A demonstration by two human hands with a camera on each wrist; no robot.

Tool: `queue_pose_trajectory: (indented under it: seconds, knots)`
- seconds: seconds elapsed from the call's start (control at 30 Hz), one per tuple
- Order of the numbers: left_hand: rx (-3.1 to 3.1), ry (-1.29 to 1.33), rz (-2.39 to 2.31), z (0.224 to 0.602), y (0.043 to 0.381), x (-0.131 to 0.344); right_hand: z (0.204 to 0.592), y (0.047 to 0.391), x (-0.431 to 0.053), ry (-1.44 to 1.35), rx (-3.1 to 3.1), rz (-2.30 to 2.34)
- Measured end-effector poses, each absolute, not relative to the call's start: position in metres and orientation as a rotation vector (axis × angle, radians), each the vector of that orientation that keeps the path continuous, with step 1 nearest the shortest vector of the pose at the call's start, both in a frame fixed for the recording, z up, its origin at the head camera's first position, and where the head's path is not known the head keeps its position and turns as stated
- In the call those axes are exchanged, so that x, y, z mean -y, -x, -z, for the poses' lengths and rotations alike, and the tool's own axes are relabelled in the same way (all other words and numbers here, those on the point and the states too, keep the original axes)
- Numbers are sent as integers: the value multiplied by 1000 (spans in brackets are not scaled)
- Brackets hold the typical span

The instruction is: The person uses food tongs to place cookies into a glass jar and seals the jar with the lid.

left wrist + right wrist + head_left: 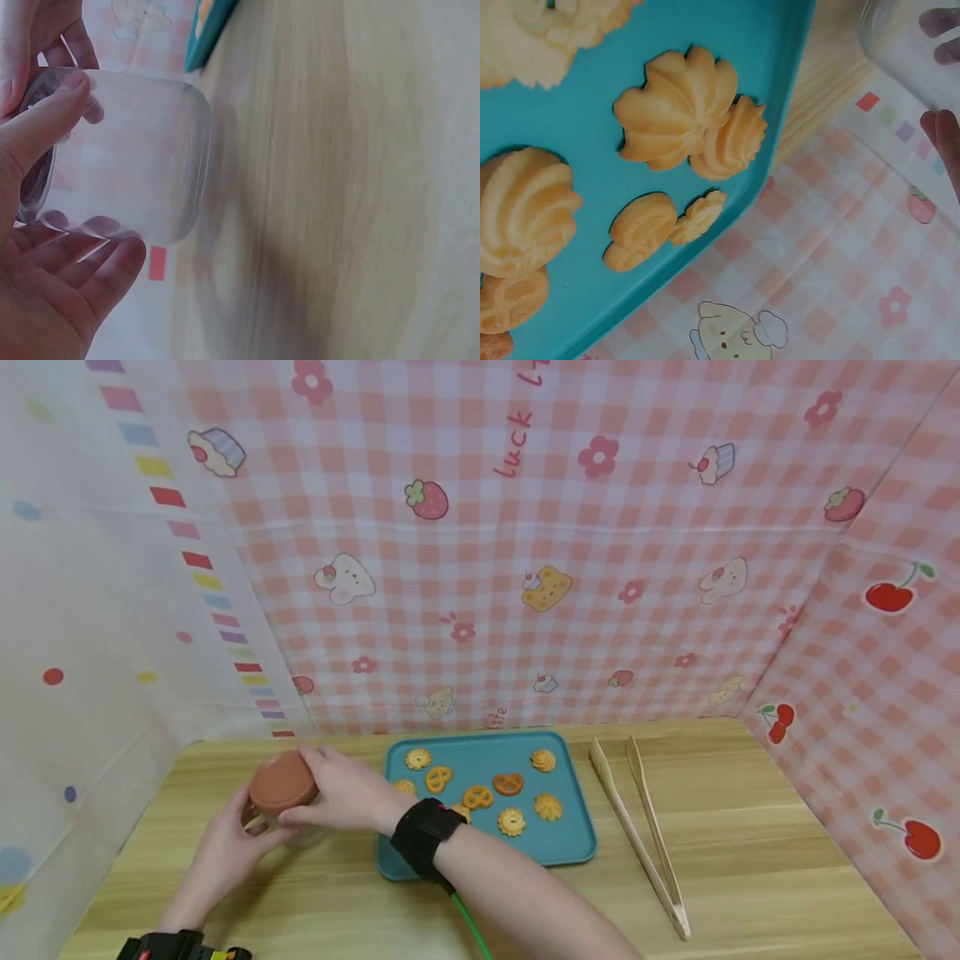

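A clear plastic jar [127, 157] with a brown lid [283, 781] is at the left of the table. Nothing shows inside its see-through body. My left hand [225, 852] grips the jar from the left, thumb on one side and fingers under the other in the left wrist view. From the right, my right hand [345, 789] holds the lid, fingers at its far edge and thumb at its near edge. The lid sits on the jar's mouth. In the right wrist view, only part of the clear jar [900, 37] shows at the upper right corner.
A teal tray [582, 835] with several cookies and pretzels [508, 784] lies mid-table, partly under my right forearm. Wooden tongs [637, 835] lie right of it, arms spread. A patterned cloth [480, 552] hangs behind the wooden table [757, 852].
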State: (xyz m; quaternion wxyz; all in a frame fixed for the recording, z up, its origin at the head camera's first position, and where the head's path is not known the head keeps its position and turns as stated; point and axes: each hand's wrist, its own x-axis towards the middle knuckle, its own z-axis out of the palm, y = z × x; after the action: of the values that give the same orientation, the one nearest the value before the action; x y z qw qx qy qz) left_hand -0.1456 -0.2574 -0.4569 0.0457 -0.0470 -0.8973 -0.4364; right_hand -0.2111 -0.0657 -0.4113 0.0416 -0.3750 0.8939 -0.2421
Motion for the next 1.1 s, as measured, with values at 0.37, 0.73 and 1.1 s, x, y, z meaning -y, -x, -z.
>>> queue_pose_trajectory:
  seconds: [0.37, 0.73, 1.1]
  knots:
    - [2661, 99, 1250, 438, 113, 221, 394, 180, 26, 1207, -2710, 892]
    - [2585, 146, 1375, 432, 81, 164, 386, 139, -42, 1247, -2633, 1129]
    - [2624, 275, 1468, 434, 68, 112, 391, 99, -101, 1060, -2793, 1154]
